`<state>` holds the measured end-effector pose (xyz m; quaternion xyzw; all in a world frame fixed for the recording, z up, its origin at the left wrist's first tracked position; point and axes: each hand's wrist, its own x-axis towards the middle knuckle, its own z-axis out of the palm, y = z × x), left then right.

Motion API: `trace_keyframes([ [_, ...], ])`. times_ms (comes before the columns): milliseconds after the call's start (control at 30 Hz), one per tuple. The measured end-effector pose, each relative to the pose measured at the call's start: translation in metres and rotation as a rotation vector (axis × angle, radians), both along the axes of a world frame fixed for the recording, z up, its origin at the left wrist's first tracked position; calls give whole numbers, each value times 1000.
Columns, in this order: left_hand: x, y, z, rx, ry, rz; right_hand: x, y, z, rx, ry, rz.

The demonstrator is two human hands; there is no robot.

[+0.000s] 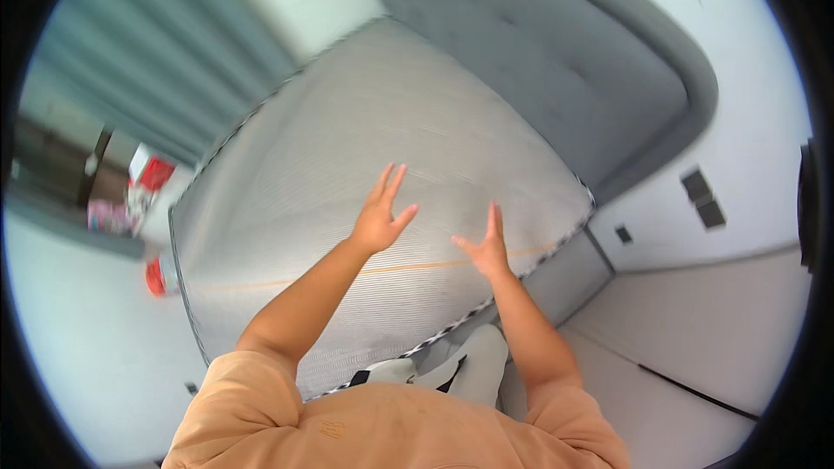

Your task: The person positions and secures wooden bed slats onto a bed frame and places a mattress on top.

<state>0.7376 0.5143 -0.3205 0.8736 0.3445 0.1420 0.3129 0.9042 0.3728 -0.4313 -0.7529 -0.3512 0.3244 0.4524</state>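
Observation:
Both arms reach out over a bare grey mattress (287,165) with fine ribbing, a thin orange stripe across its near part and dark piping along its edges. My left hand (380,219) is over the middle of it, fingers stretched and thumb apart, holding nothing. To its right, my right hand (486,249) is also empty, thumb and fingers spread, near the stripe and the mattress's right edge. The palms are turned partly toward each other with a gap between. Whether either hand touches the fabric, I cannot tell.
A grey padded headboard (556,61) curves along the far right side. Grey-green curtains (156,52) hang at the far left, above red and white packages (155,175). A red and white container (159,276) stands by the left edge. Dark sockets (704,198) sit on the right wall.

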Motion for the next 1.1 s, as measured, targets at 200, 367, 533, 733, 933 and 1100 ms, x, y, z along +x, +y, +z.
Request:
trace_keyframes([
  [200,-310,-2,60,66,-209,532,-230,72,126,75,-167,592],
  [367,-436,-78,46,149,-261,974,-359,111,166,207,-218,1010],
  [533,-526,-165,42,206,-247,1394,-464,134,197,320,-215,1368],
  [733,-568,-300,30,296,-95,1799,-552,120,135,317,-148,1673],
  [933,-610,-398,11,322,-247,2187,-659,46,132,473,-286,2129],
  [1100,-658,-421,-53,237,-453,2343,-771,-7,104,582,-476,2386],
])
